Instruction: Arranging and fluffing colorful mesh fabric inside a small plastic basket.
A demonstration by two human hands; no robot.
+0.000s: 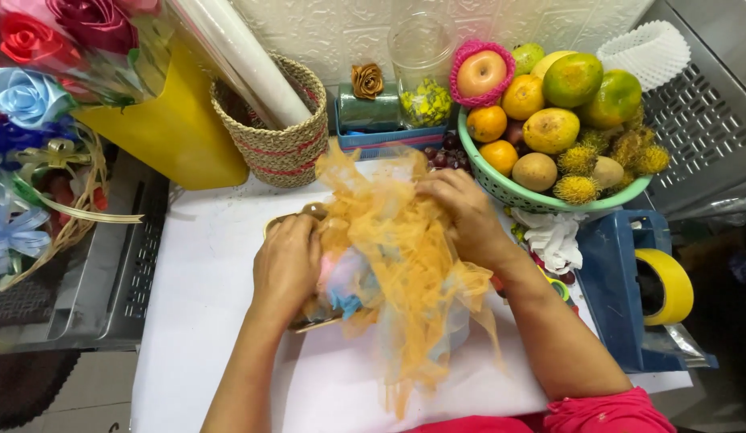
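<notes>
Looks like a gift-wrapping shop corner: ribbon roses (28, 95), green fruit basket (541, 200), tape dispenser (630, 289), wrapping film roll (245, 60).

Bare white tabletop (204, 321) lay open from 7 to 9 o'clock of the bunched orange netting (401, 248). At 11 o'clock the woven straw basket (281, 144) blocked passage; at 1 o'clock stood the green plastic bowl of fruit (541, 196); at 3 o'clock the blue tape dispenser (622, 281) closed that side.
</notes>
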